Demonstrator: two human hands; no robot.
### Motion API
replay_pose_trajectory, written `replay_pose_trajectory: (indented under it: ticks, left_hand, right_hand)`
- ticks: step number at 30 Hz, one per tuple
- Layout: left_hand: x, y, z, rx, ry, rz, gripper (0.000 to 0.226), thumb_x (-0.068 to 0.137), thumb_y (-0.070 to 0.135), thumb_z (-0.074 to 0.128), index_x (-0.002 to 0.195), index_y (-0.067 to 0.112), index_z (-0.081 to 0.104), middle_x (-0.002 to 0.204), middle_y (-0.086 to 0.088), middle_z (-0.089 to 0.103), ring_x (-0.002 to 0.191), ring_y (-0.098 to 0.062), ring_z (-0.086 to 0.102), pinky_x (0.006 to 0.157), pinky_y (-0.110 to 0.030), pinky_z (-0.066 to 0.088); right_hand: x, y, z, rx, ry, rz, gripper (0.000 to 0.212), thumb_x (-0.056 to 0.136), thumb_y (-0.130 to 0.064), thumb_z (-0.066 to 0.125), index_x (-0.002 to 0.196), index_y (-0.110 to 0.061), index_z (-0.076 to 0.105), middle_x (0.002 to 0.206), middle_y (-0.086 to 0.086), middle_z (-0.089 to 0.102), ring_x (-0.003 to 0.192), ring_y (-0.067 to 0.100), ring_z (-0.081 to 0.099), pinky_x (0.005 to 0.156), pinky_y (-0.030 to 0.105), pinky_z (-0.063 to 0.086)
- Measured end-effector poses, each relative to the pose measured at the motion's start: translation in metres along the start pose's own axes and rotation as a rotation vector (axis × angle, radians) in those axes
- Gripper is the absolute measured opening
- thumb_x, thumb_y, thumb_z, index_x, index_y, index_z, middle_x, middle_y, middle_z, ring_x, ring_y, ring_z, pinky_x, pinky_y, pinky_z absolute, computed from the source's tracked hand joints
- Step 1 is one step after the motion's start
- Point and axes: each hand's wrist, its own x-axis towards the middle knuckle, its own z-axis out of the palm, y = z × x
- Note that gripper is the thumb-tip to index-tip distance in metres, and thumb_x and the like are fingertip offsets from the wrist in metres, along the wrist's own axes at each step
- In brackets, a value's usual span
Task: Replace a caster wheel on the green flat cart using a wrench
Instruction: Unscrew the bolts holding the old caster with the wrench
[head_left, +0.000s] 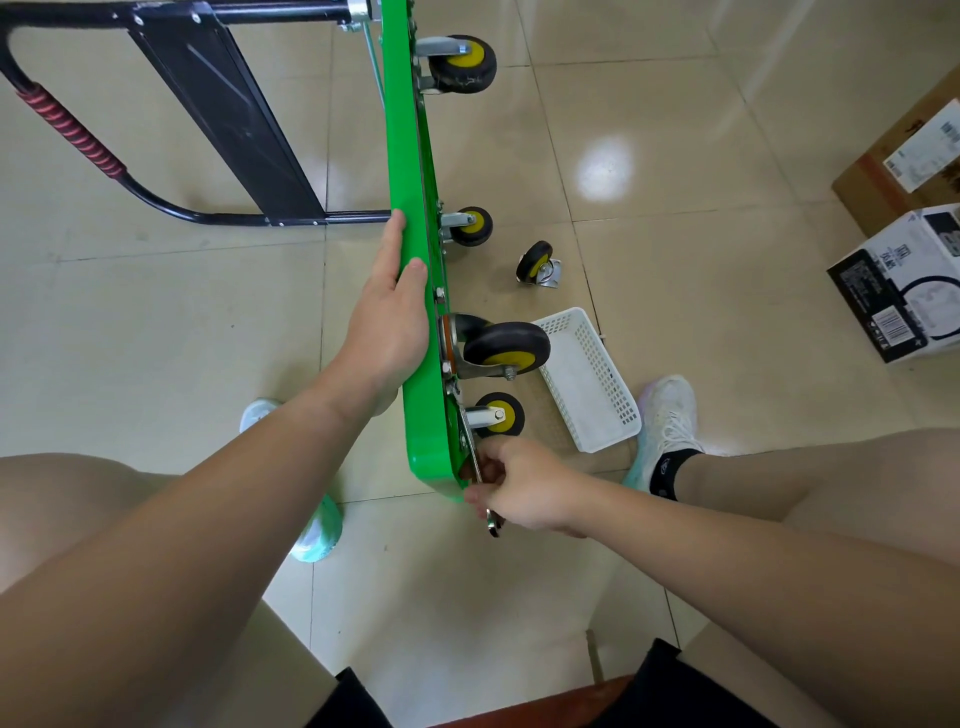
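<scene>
Looking down, we find the green cart (410, 249) stood on its long edge on the tiled floor (649, 182), its wheels pointing to our right. The left grip (389, 317) lies flat on the upper edge, fingers straight along the green metal and curled round nothing. The right grip (519, 483) is closed round a silver wrench (491, 521) at the cart's near corner. The shaft runs up from our fist, close against the underside, towards the nearest mounted caster (498, 413), and its lower end pokes out below the fingers. We cannot tell whether its head sits on a bolt.

A loose caster (537, 262) lies on the floor, well apart from both grips, beyond a white slotted basket (587, 379). Two boxes sit at far right — a brown carton (872, 176) with a white barcode label and a black-and-white box (904, 280) with another barcode. Their print is too small to read.

The cart is glossy green with black-tyred, yellow-hubbed wheels and a black handle frame (228, 114) partly wrapped in red.
</scene>
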Motion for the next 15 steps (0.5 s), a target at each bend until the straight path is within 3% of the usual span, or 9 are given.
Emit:
replay_pose_trajectory:
  ticks: [3, 6, 9, 11, 15]
  left_hand:
    - [-0.0012, 0.0021, -0.0004, 0.003, 0.004, -0.001, 0.056, 0.111, 0.029, 0.028, 0.163, 0.049, 0.016, 0.150, 0.023, 0.038, 0.124, 0.000, 0.054, 0.113, -0.037, 0.045]
    - [-0.0027, 0.0040, -0.0007, 0.012, -0.003, 0.001, 0.056, 0.112, 0.028, 0.028, 0.163, 0.048, 0.015, 0.149, 0.022, 0.038, 0.114, 0.011, 0.052, 0.111, -0.034, 0.045]
    - [-0.0033, 0.0036, -0.0008, -0.002, -0.009, -0.003, 0.056, 0.112, 0.030, 0.027, 0.162, 0.051, 0.013, 0.148, 0.020, 0.041, 0.114, -0.005, 0.061, 0.106, -0.045, 0.052]
    - [-0.0042, 0.0045, -0.0003, -0.009, -0.011, -0.007, 0.056, 0.112, 0.031, 0.027, 0.162, 0.052, 0.013, 0.149, 0.018, 0.042, 0.112, -0.011, 0.064, 0.103, -0.047, 0.054]
    - [-0.0062, 0.0075, 0.0005, 0.001, -0.002, 0.000, 0.055, 0.113, 0.028, 0.026, 0.163, 0.049, 0.013, 0.145, 0.020, 0.041, 0.103, 0.002, 0.060, 0.104, -0.041, 0.054]
  right_hand:
    - [0.0023, -0.0001, -0.0024, 0.003, -0.046, 0.012, 0.018, 0.096, -0.008, 0.062, 0.096, -0.027, 0.059, 0.083, -0.008, 0.066, 0.072, 0.008, 0.066, 0.071, 0.024, 0.053]
    - [0.0044, 0.0000, 0.0003, 0.009, -0.061, 0.009, 0.021, 0.099, -0.009, 0.058, 0.093, -0.029, 0.056, 0.085, -0.006, 0.063, 0.070, 0.007, 0.066, 0.074, 0.027, 0.055]
    - [0.0067, -0.0003, 0.0035, -0.027, -0.062, 0.010, 0.018, 0.101, -0.011, 0.053, 0.115, -0.021, 0.056, 0.094, -0.007, 0.060, 0.077, 0.010, 0.067, 0.080, 0.032, 0.057]
    - [0.0077, -0.0009, 0.0033, -0.071, -0.062, 0.008, 0.020, 0.101, -0.012, 0.051, 0.120, -0.019, 0.053, 0.094, -0.007, 0.059, 0.077, 0.010, 0.066, 0.081, 0.032, 0.057]
    - [0.0074, -0.0035, 0.0031, -0.105, -0.077, 0.000, 0.020, 0.101, -0.012, 0.050, 0.121, -0.017, 0.051, 0.092, -0.007, 0.057, 0.077, 0.010, 0.064, 0.077, 0.029, 0.054]
